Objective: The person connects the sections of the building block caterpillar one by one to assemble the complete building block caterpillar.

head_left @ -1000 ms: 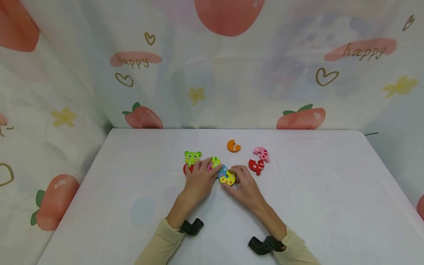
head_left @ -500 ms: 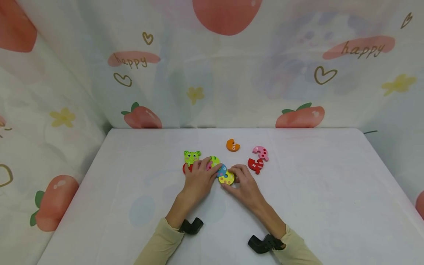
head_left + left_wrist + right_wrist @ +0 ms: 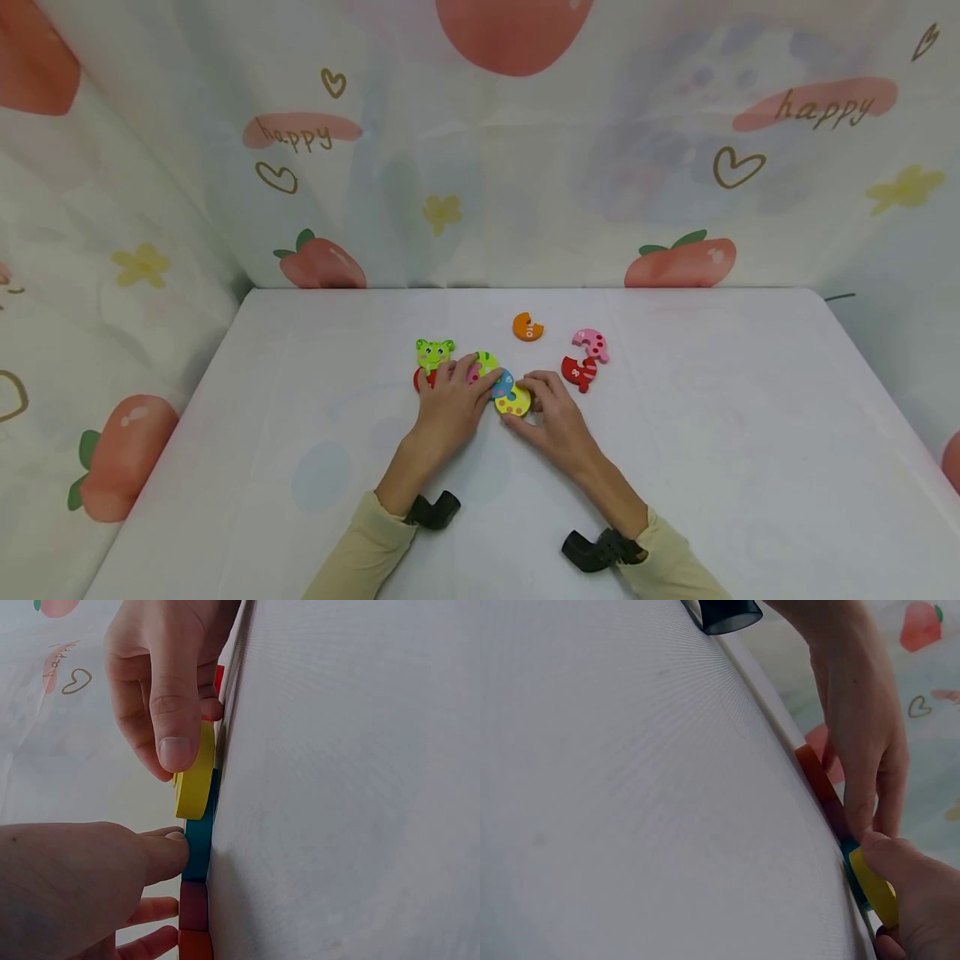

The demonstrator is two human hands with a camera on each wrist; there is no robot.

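A row of colourful flat puzzle pieces lies on the white table. It starts at a green smiling head piece (image 3: 433, 355), with a red piece (image 3: 425, 380) below it, partly hidden by my left hand (image 3: 450, 404). That hand rests over the row with fingers spread, its thumb touching the blue piece (image 3: 197, 855). My right hand (image 3: 557, 421) pinches the yellow dotted piece (image 3: 513, 402) between thumb and fingers. In the left wrist view the yellow piece sits slightly higher than the blue one and overlaps it. A green-and-pink part (image 3: 484, 364) shows beyond my left fingers.
Behind the row lies an orange piece (image 3: 528, 327) marked 10. To the right are a pink spotted piece (image 3: 592, 343) and a red striped piece (image 3: 579, 374), close together. A patterned curtain (image 3: 495, 208) rises at the table's far edge.
Both hands and the pieces stay in practically the same place. Only the head view has shifted slightly.
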